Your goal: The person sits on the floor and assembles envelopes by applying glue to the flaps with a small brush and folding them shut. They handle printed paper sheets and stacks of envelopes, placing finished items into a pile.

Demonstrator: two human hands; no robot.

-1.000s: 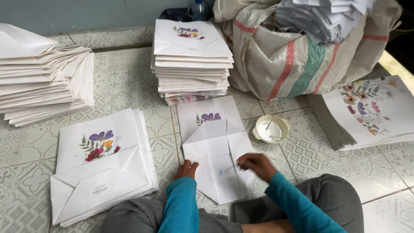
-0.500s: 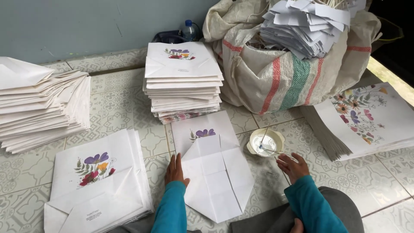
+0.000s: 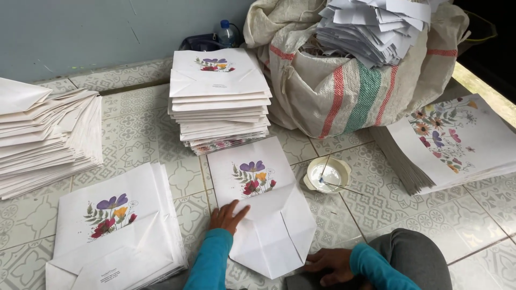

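A white paper bag (image 3: 262, 209) printed with purple, orange and red flowers lies flat on the tiled floor (image 3: 145, 139) in the lower middle of the frame, its bottom end folded into pointed flaps that face the person. The left hand (image 3: 227, 217) rests flat on the bag's left edge, fingers spread and released, gripping nothing; its sleeve is teal. The right hand (image 3: 329, 263) lies at the lower edge of the frame, just beside the bag's lower right corner, fingers loosely curled on the floor or on the dark trouser leg, and it holds nothing that can be seen.

Just right of the bag stands a small white bowl (image 3: 327, 175) with a thin stick lying across it. To the lower left lies a pile of finished bags (image 3: 115, 225) with the same flower print, folded ends towards the person. Above the bag, in the upper middle, a tall stack of flat bags (image 3: 219, 99) rises with the flower print on its top sheet. At the far left edge sits another thick stack of plain white folded paper (image 3: 48, 134). On the right side a stack of larger printed sheets (image 3: 457, 139) shows scattered flowers. Behind it, in the upper right, a woven sack (image 3: 344, 91) with red and green stripes is stuffed with white paper. A plastic bottle (image 3: 228, 34) with a blue cap stands by the wall at the top.
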